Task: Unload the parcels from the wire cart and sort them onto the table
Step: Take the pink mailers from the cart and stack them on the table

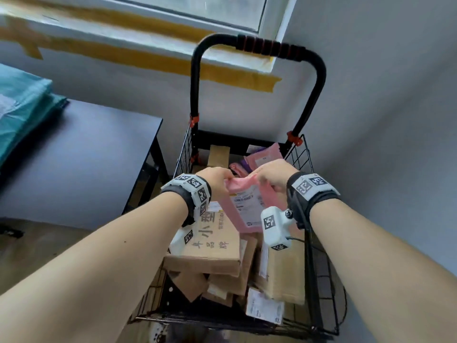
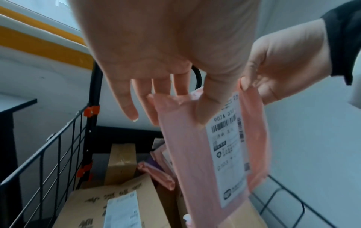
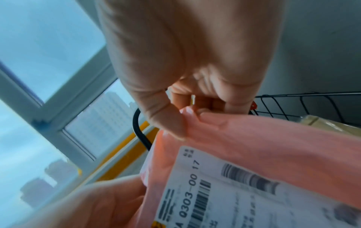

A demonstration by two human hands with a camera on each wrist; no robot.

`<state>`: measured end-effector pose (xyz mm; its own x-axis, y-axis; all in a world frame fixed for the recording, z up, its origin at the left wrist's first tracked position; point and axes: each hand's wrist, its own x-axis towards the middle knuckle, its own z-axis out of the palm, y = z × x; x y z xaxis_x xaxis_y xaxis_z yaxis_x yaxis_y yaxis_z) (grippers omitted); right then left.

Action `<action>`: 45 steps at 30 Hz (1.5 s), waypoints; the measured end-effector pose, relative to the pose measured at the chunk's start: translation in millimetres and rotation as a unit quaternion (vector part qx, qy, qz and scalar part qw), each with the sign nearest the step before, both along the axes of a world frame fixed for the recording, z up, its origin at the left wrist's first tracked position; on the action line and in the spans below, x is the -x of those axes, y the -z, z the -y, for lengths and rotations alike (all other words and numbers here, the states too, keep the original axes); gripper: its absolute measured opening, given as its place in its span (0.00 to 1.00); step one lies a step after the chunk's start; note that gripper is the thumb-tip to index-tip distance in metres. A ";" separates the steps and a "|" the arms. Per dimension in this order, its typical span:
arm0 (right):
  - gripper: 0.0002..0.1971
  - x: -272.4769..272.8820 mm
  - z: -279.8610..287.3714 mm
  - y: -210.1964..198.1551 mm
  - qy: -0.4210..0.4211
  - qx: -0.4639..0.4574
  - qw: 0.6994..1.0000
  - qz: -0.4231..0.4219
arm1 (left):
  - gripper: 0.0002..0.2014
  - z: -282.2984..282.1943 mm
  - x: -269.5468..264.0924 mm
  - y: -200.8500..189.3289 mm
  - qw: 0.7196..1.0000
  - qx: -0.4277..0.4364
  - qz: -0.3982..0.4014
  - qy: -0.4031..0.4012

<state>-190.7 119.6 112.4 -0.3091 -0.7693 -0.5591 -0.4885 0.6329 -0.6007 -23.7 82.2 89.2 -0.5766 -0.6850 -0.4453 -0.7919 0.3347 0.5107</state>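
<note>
A pink plastic mailer parcel [image 1: 232,206] with a white shipping label hangs above the black wire cart [image 1: 310,246]. Both hands hold it by its top edge. My left hand [image 1: 226,179] pinches the left corner, thumb in front and fingers behind, as the left wrist view shows [image 2: 185,104]. My right hand [image 1: 259,178] pinches the right corner between thumb and curled fingers [image 3: 187,117]. The parcel [image 2: 185,146] dangles clear of the load below. Several brown cardboard boxes [image 1: 212,246] and more pink mailers [image 1: 264,157] fill the cart.
A dark table [image 1: 74,157] stands left of the cart, with teal parcels [image 1: 19,107] stacked at its far left. The cart's black handle [image 1: 269,48] rises behind the hands, close to the white wall and window. Wire sides [image 2: 58,154] enclose the load.
</note>
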 end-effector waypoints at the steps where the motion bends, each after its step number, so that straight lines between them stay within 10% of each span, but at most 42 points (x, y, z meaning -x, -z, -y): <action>1: 0.18 0.5 1.9 -9.3 0.015 0.016 1.000 0.010 | 0.20 2.5 -1.5 -7.6 1.000 -0.005 -0.017 -0.018; 9: 0.10 -11.0 3.9 -40.1 0.129 0.167 0.969 0.126 | 0.08 22.8 -26.0 -49.6 0.980 0.054 -0.145 -0.121; 14: 0.13 -24.7 0.7 -43.9 0.040 0.111 0.979 0.167 | 0.10 30.6 -49.8 -72.3 0.950 0.031 -0.231 -0.206; 21: 0.06 -76.9 46.5 -22.5 0.044 0.153 0.960 0.228 | 0.28 30.5 -103.0 -85.2 0.849 -0.001 -0.345 -0.400; 32: 0.16 -263.8 96.9 -29.6 0.022 0.183 0.939 0.291 | 0.16 47.4 -268.5 -90.7 0.852 0.132 -0.270 -0.429; 45: 0.04 -536.9 147.3 -49.2 0.008 0.167 0.944 0.285 | 0.10 101.2 -533.3 -94.2 0.818 0.134 -0.302 -0.471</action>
